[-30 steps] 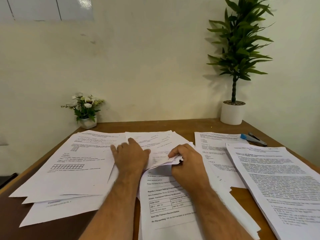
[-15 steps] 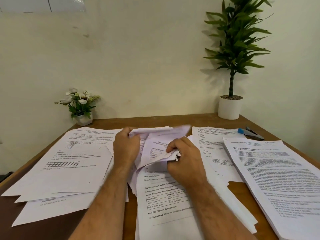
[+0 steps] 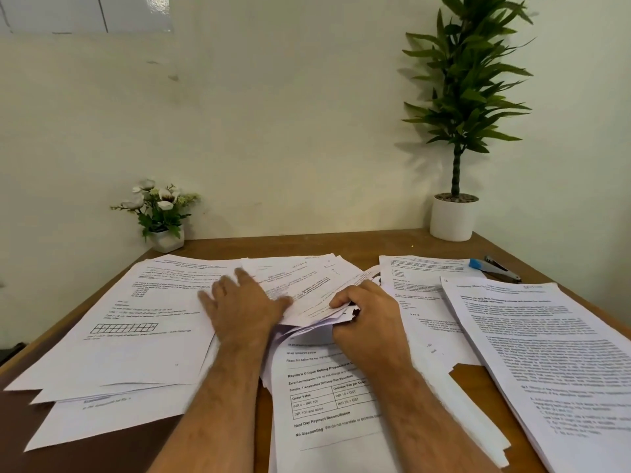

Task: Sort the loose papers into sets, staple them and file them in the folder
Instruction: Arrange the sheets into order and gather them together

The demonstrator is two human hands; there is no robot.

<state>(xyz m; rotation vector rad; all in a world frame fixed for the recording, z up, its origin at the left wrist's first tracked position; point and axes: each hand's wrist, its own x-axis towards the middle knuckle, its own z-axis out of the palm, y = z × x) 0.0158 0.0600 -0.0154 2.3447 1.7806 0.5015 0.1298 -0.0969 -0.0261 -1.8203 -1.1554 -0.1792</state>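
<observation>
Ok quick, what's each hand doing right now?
Left hand: open, fingers flat, pressing on the middle papers.
Right hand: closed, pinching the crumpled corner of those papers.

Printed white papers lie in loose piles around the middle pile (image 3: 300, 285), whose crumpled near corner is lifted. A fanned pile (image 3: 136, 322) lies left of it, a squared stack (image 3: 546, 353) right, and a blue stapler (image 3: 495, 268) beyond that stack.

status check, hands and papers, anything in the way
Left hand flat on the centre sheets. Right hand pinching crumpled corners. Stapler far right, untouched. Nothing blocking.
</observation>
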